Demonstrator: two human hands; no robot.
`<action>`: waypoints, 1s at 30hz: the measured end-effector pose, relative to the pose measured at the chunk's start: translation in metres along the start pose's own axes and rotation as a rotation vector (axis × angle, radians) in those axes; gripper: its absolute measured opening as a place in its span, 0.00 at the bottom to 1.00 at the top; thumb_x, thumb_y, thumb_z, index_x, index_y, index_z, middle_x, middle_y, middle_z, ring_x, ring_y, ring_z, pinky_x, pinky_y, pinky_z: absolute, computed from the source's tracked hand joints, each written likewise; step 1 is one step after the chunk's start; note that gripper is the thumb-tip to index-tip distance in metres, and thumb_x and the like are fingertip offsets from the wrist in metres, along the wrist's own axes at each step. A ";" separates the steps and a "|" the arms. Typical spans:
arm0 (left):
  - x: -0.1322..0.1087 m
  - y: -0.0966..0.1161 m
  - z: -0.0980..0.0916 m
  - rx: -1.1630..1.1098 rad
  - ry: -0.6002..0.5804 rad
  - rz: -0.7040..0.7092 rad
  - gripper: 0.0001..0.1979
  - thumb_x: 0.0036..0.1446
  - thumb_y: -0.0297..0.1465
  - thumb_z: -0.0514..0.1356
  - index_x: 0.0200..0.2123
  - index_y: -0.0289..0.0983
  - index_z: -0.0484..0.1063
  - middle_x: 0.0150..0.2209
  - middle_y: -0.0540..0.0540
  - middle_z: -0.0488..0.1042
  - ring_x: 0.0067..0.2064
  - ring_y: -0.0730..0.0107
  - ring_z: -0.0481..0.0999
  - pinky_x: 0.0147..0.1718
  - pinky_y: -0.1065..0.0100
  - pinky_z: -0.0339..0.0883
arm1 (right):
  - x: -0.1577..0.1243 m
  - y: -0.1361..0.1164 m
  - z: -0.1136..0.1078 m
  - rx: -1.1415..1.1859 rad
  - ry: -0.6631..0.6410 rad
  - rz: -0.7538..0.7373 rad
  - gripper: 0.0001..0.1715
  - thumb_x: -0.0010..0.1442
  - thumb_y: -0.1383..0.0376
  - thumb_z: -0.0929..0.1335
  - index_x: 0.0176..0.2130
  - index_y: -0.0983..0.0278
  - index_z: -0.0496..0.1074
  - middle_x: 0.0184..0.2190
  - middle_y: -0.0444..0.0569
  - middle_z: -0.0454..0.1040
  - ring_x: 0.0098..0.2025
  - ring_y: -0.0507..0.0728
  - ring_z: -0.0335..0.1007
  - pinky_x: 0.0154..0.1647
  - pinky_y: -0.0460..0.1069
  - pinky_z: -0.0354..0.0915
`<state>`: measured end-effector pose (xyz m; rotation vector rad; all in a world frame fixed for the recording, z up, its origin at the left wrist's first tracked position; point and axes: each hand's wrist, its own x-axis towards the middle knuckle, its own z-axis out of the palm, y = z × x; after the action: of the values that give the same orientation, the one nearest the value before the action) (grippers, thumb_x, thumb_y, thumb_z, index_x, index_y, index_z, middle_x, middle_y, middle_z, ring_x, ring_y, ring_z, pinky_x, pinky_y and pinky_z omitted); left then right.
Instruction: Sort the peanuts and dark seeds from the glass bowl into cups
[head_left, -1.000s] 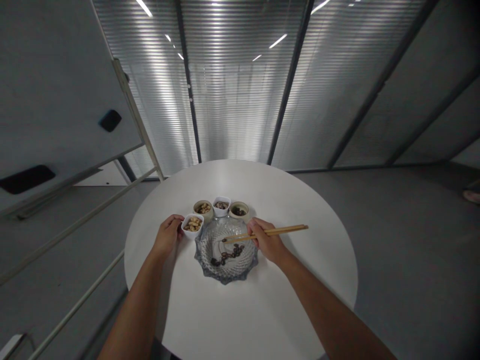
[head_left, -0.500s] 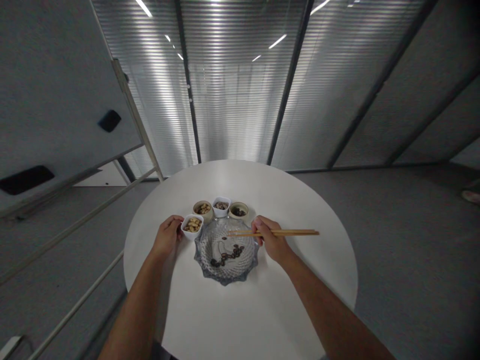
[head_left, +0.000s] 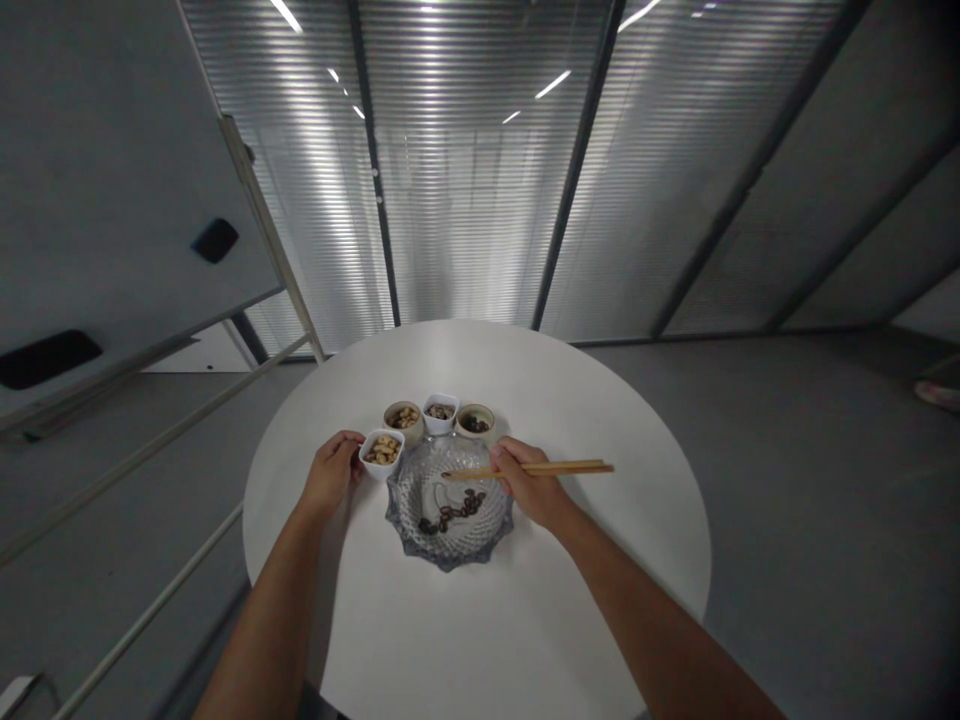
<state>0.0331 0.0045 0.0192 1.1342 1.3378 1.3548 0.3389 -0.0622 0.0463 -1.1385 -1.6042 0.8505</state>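
My right hand point(head_left: 526, 480) grips a pair of wooden chopsticks point(head_left: 570, 467) that lies nearly level, tips to the left over the glass plate point(head_left: 416, 540). At the tips is a small dark bean point(head_left: 445, 475); whether they pinch it I cannot tell. Several dark beans point(head_left: 454, 512) lie in a curved row on the plate. My left hand point(head_left: 334, 472) rests on the table with curled fingers holding the left side of a square white bowl point(head_left: 382, 470) of pale nuts.
Behind the plate stand a beige bowl point(head_left: 409, 430) of nuts, a white bowl point(head_left: 439, 426) of speckled pieces and a beige bowl point(head_left: 487, 432) of dark beans. All are on a round white table point(head_left: 525, 370). A whiteboard point(head_left: 135, 180) on a frame stands left.
My right hand has moved left with the chopsticks, whose tips now meet at the single bean near the plate's upper middle. My left hand stays at the white bowl.
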 end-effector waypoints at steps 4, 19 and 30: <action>0.000 0.000 0.000 -0.008 -0.001 0.004 0.12 0.47 0.40 0.62 0.29 0.36 0.74 0.17 0.53 0.66 0.17 0.74 0.62 0.17 0.71 0.51 | 0.000 -0.002 0.003 0.005 0.060 -0.013 0.31 0.70 0.43 0.59 0.25 0.60 0.62 0.16 0.40 0.58 0.21 0.52 0.55 0.21 0.47 0.52; 0.006 -0.010 -0.004 -0.031 -0.008 0.011 0.12 0.48 0.39 0.62 0.31 0.36 0.73 0.18 0.54 0.66 0.17 0.74 0.62 0.17 0.71 0.52 | 0.002 -0.014 -0.006 0.158 0.364 -0.016 0.31 0.68 0.41 0.60 0.24 0.59 0.63 0.12 0.38 0.57 0.15 0.51 0.51 0.16 0.47 0.50; 0.002 -0.005 -0.003 -0.029 -0.001 0.010 0.12 0.48 0.39 0.62 0.30 0.36 0.74 0.18 0.53 0.66 0.17 0.75 0.62 0.17 0.71 0.52 | 0.007 -0.011 -0.020 0.133 0.439 -0.099 0.24 0.70 0.49 0.62 0.28 0.59 0.64 0.17 0.40 0.62 0.20 0.52 0.57 0.22 0.48 0.56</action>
<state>0.0300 0.0060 0.0145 1.1236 1.3095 1.3756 0.3542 -0.0589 0.0643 -1.0547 -1.2122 0.5832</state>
